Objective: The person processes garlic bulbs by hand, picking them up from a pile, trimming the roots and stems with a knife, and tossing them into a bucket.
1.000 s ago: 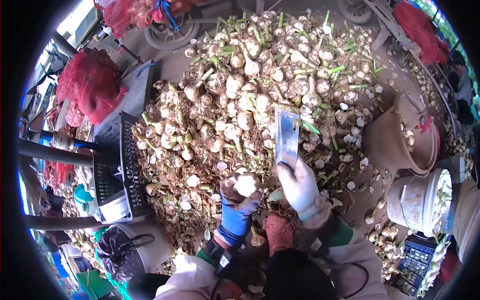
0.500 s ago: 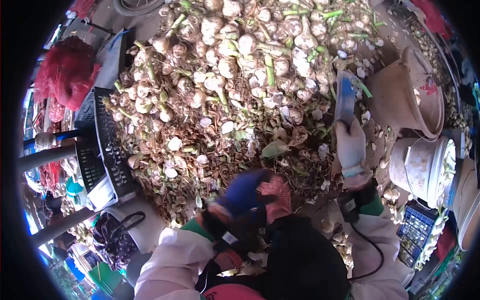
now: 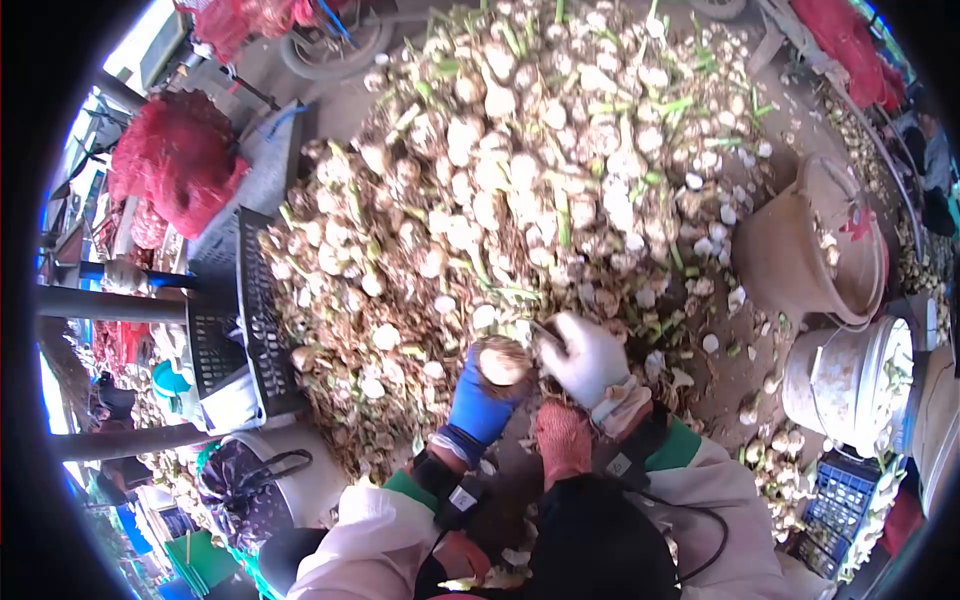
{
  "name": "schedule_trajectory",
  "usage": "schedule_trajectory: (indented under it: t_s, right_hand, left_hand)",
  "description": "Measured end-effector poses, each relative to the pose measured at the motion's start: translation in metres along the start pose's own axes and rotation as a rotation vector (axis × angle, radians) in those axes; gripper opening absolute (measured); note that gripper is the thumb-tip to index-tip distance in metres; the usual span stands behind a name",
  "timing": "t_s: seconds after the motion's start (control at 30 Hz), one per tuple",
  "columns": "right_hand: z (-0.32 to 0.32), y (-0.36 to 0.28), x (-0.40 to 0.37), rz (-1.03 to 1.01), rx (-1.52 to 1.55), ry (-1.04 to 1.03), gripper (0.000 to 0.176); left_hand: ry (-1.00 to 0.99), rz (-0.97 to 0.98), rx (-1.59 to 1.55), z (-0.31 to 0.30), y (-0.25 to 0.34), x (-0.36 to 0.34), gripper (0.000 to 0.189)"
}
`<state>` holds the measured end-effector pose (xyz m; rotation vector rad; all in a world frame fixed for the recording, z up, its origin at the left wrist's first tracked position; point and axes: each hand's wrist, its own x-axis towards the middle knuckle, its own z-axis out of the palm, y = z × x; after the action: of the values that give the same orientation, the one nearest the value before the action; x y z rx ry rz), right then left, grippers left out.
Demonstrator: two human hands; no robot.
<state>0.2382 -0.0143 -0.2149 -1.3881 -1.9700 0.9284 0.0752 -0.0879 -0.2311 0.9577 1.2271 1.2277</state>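
Observation:
My left hand (image 3: pixel 480 405), in a blue glove, is closed around a garlic bulb (image 3: pixel 503 364) whose pale, brownish round face points up. Close to its right, my right hand (image 3: pixel 588 362) wears a white glove and has its fingers curled around a knife (image 3: pixel 543 332). The knife is seen nearly edge-on, so most of its blade is hidden. Both hands are low over the near edge of a large heap of garlic (image 3: pixel 490 190) with stems, dry roots and loose skins.
A tan bucket (image 3: pixel 775 255) and a white bucket (image 3: pixel 825 375) stand at right, above a blue crate (image 3: pixel 835 510). A black crate (image 3: pixel 262 330) and red mesh sack (image 3: pixel 175 160) are at left. A pink-covered foot (image 3: pixel 563 440) lies below my hands.
My right hand has come from the right side of the heap, with the knife, to beside my left hand. The left hand has turned, showing the garlic bulb. The view has shifted.

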Motion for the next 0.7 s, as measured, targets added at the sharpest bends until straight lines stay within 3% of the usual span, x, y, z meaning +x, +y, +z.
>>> schedule_trajectory:
  t_s: [0.03,0.1,0.13,0.17,0.2,0.23,0.3,0.37,0.43,0.47,0.5,0.53,0.57,0.6,0.63,0.67,0.7]
  right_hand:
    - [-0.007,-0.001,0.012,0.070,-0.192,0.081,0.012]
    - [-0.013,0.001,0.018,-0.012,-0.304,0.156,0.015]
    - [-0.024,-0.018,0.015,-0.202,-0.294,0.113,0.014]
    - [-0.028,-0.041,0.010,-0.237,-0.201,-0.059,0.013]
    - [-0.012,-0.041,0.001,-0.398,-0.200,-0.037,0.012]
    - [0.001,-0.040,-0.005,-0.554,-0.200,-0.016,0.015]
    - [-0.012,-0.068,-0.003,-0.734,-0.628,-0.039,0.022]
    - [-0.002,-0.056,0.003,-0.729,-0.601,-0.023,0.016]
    - [0.010,-0.017,0.018,-0.485,-0.562,-0.343,0.012]
    - [0.006,0.004,0.021,-0.404,-0.465,-0.115,0.011]
    - [0.000,0.024,0.026,-0.329,-0.366,0.113,0.011]
    - [-0.001,0.042,0.027,-0.060,-0.224,0.122,0.012]
    - [0.000,0.052,0.022,0.206,-0.079,0.118,0.018]
    - [-0.007,0.018,0.011,0.303,0.053,0.037,0.021]
    - [0.023,0.041,-0.009,0.149,0.116,0.014,0.023]
    - [0.034,0.033,-0.023,0.243,0.472,-0.146,0.022]
    - [0.042,0.023,-0.025,0.321,0.827,-0.314,0.021]
  left_hand:
    - [0.114,-0.017,0.067,-0.008,0.003,0.010,0.047]
    - [0.259,-0.067,0.156,-0.018,0.015,0.020,0.039]
    - [0.236,0.020,0.234,-0.018,0.021,0.025,0.041]
    - [0.215,0.096,0.309,-0.017,0.023,0.026,0.042]
    - [0.106,0.335,0.853,-0.034,0.002,0.019,0.031]
    - [0.123,0.021,0.476,-0.045,-0.055,0.010,0.023]
    - [-0.023,0.213,0.576,-0.037,-0.012,0.021,0.024]
    - [0.065,0.174,0.594,-0.041,-0.033,0.019,0.025]
    - [0.097,0.052,0.703,-0.039,-0.025,0.024,0.028]
    - [0.111,-0.011,0.756,-0.037,-0.019,0.023,0.035]
    - [0.236,0.094,0.587,-0.009,0.004,0.015,0.045]
    - [0.222,0.041,0.213,-0.016,-0.009,0.020,0.032]
    - [0.208,-0.014,-0.163,-0.022,-0.023,0.021,0.036]
    - [0.151,-0.012,-0.152,-0.016,-0.018,0.016,0.032]
    - [0.080,-0.019,-0.137,-0.010,-0.013,0.009,0.038]
    - [-0.029,-0.006,0.406,-0.019,-0.033,0.011,0.040]
    - [0.097,0.048,-0.115,0.003,-0.023,0.002,0.037]
